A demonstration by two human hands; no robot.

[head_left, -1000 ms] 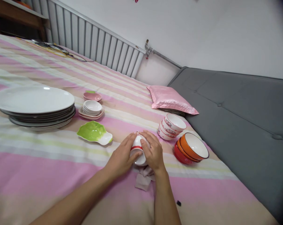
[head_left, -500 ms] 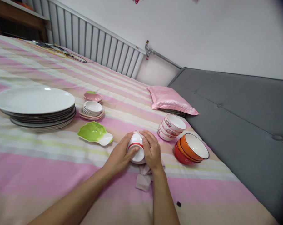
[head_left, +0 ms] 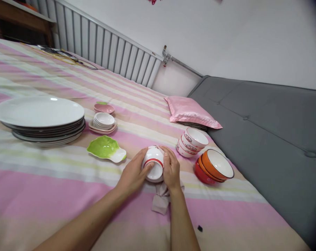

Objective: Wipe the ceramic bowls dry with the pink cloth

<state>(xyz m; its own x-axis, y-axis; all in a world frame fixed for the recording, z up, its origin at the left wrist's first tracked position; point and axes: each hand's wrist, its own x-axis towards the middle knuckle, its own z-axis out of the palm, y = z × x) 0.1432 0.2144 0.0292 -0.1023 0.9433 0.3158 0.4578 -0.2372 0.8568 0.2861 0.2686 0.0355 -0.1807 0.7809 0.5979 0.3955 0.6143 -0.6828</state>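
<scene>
A white bowl (head_left: 156, 170) with a red ring round its foot is tipped so that its base faces me. My left hand (head_left: 135, 170) wraps its left side, thumb lying on the base. On the opposite side, my right hand (head_left: 171, 169) curls its fingers round the wall. Beneath the bowl and my right wrist lies a crumpled pale cloth (head_left: 161, 200), partly hidden. Left of my hands rests a green leaf-shaped dish (head_left: 104, 147) with a white end. To the right stand stacked white patterned bowls (head_left: 190, 143) and a stack of orange and red bowls (head_left: 212, 167).
Large white plates (head_left: 40, 111) are piled at the left. Small white bowls (head_left: 104, 120) sit on pink dishes, with a pink dish (head_left: 104, 108) behind. A pink pillow (head_left: 190, 111) lies by the grey headboard (head_left: 265, 122). Cables (head_left: 66, 57) lie far back; a small black object (head_left: 200, 228) lies near.
The bowl has turned slightly in my hands, and more of its outer wall shows. My right thumb has drawn back to the right, off the bowl's front.
</scene>
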